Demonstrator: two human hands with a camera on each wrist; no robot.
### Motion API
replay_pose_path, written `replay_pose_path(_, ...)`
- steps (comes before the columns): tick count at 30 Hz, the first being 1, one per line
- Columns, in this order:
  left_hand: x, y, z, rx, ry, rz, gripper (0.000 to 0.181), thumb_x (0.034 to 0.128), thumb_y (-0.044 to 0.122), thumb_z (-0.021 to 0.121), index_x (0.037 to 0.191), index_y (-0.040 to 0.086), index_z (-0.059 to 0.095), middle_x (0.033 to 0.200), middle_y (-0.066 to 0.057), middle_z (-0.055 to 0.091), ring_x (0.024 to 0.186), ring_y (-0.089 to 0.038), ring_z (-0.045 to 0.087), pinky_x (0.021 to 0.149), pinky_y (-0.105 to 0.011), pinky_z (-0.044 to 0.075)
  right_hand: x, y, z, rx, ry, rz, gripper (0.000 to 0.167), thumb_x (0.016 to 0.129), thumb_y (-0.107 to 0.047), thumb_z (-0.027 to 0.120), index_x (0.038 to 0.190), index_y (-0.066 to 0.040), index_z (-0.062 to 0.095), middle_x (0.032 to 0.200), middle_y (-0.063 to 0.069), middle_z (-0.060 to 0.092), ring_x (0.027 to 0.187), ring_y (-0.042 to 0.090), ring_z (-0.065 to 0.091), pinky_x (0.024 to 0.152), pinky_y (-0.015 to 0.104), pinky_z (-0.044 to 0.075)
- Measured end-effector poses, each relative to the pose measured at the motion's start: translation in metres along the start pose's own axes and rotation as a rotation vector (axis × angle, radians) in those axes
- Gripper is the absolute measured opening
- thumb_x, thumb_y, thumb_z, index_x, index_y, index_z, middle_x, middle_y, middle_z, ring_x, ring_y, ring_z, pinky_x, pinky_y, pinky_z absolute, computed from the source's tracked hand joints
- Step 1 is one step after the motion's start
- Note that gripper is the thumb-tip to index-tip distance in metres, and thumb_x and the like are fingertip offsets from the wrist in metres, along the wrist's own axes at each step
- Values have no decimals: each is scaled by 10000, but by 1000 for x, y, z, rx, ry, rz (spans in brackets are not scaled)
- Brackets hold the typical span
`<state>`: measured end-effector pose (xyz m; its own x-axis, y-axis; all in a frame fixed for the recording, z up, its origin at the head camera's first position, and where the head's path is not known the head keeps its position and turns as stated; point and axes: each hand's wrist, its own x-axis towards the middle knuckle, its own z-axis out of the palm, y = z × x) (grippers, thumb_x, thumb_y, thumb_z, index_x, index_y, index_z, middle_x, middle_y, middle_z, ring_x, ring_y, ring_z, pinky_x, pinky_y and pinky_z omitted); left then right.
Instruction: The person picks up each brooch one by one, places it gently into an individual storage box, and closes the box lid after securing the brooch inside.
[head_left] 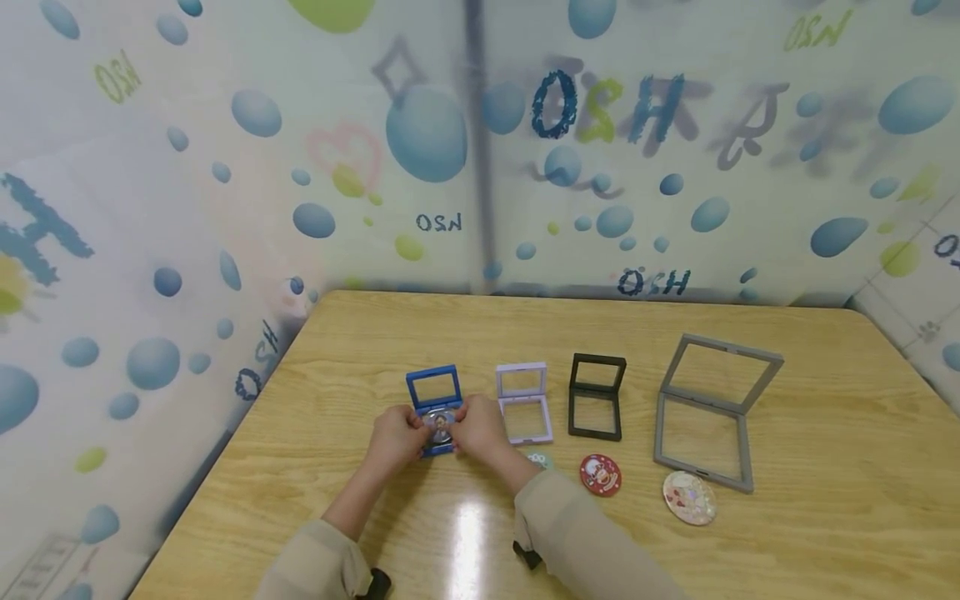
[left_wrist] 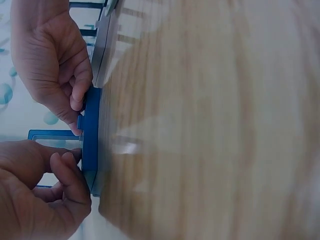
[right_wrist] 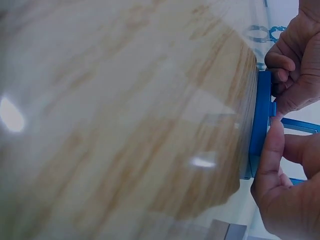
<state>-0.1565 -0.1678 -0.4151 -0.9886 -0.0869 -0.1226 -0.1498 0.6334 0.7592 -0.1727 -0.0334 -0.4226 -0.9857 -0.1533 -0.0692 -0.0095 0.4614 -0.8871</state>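
A small blue hinged display frame stands with its lid raised on the wooden table. Over its lower half is a round badge with a printed figure, pinched at its left edge by my left hand and at its right edge by my right hand. Both hands also meet over the low blue frame edge in the left wrist view. The right wrist view has the same blue edge beneath the fingertips. The badge itself is hidden in both wrist views.
To the right stand more lidded frames: lilac, black and a larger grey one. Before them lie a green badge partly behind my right arm, a red badge and a pale badge. A patterned wall borders the table.
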Motion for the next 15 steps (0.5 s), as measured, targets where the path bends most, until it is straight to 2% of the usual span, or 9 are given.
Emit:
replay_pose_path(3, 1, 1, -1, 4, 0, -8, 190, 776, 54, 649, 658, 25, 504, 521, -23, 491, 430, -103, 473, 400, -206, 355, 1, 0, 0, 6, 0, 4, 167, 724, 23, 696, 701, 15, 531, 532, 57, 548, 362, 90, 525, 387, 213, 448)
replay_pose_path(10, 0, 2, -1, 28, 24, 15, 198, 749, 44, 658, 636, 27, 496, 531, -32, 499, 427, -103, 483, 398, -206, 368, 2, -1, -1, 37, 2, 28, 176, 711, 40, 694, 681, 13, 522, 535, 65, 547, 359, 92, 518, 391, 220, 454)
replay_pose_path(15, 0, 1, -1, 13, 15, 5, 191, 753, 32, 652, 638, 20, 500, 547, -33, 497, 432, -98, 484, 401, -199, 381, 1, -1, -1, 41, -9, 25, 173, 712, 44, 691, 678, 16, 524, 529, 73, 552, 362, 103, 529, 392, 223, 457)
